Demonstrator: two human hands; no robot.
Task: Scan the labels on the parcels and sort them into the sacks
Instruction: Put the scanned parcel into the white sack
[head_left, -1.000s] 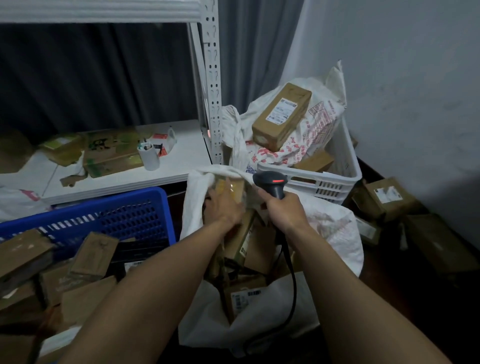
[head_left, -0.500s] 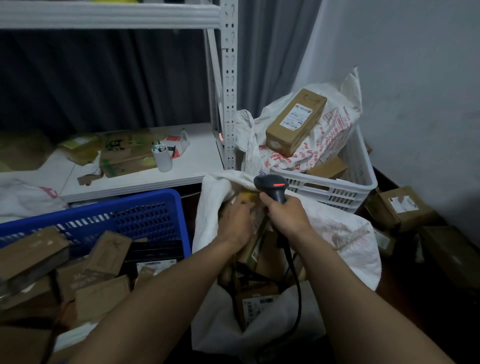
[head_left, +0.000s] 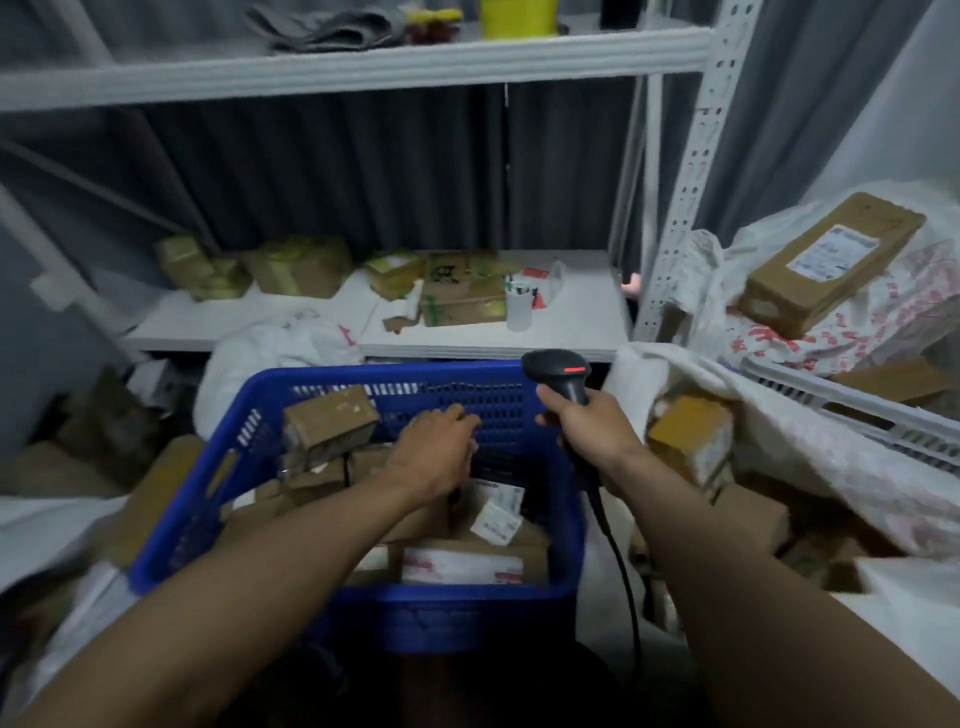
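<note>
- Now both hands have left the white sack (head_left: 810, 452). The left hand (head_left: 434, 454) is over the blue basket (head_left: 467, 608), palm down, fingers loosely stretched, gripping nothing.
- The right hand (head_left: 589, 434) grips the black scanner (head_left: 558, 371) upright; a red light shows on its head.
- The basket is perforated plastic, and the sack is crumpled cloth.
- The parcels (head_left: 330, 423) are brown cardboard boxes with white labels, piled in the basket; more lie in the sack.
</note>
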